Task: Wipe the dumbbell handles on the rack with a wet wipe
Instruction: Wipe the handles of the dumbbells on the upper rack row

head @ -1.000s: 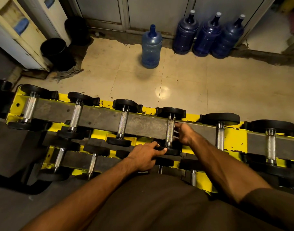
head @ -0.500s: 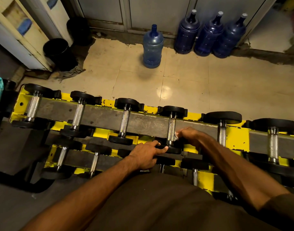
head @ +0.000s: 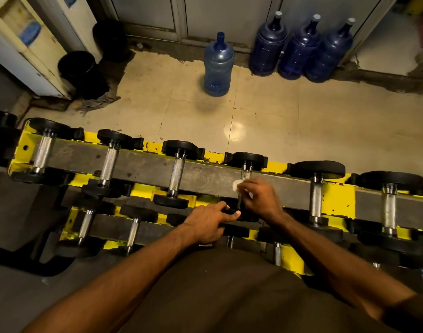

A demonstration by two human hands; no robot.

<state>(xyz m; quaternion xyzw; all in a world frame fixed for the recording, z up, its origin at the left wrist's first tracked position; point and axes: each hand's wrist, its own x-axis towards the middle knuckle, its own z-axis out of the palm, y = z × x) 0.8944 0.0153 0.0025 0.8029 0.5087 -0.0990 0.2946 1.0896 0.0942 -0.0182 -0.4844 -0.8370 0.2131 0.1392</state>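
Head view: the right hand (head: 261, 198) pinches the wet wipe (head: 237, 185) against a dumbbell handle (head: 245, 174) on the upper rail of the rack (head: 337, 198). Just left of it, the left hand (head: 208, 222), fingers straight, presses that dumbbell's near plate (head: 250, 216). Neighbouring handles (head: 176, 175) stand well apart on either side.

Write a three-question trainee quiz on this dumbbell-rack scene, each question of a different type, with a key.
1. True or false: the right hand holds the wet wipe against a dumbbell handle on the top row of the rack.
2. The left hand touches: A the floor; B that dumbbell's near black plate; C a cupboard door.
3. Fill in: ___ blue water jugs stand beyond the rack.
Key: 1 true; 2 B; 3 four.
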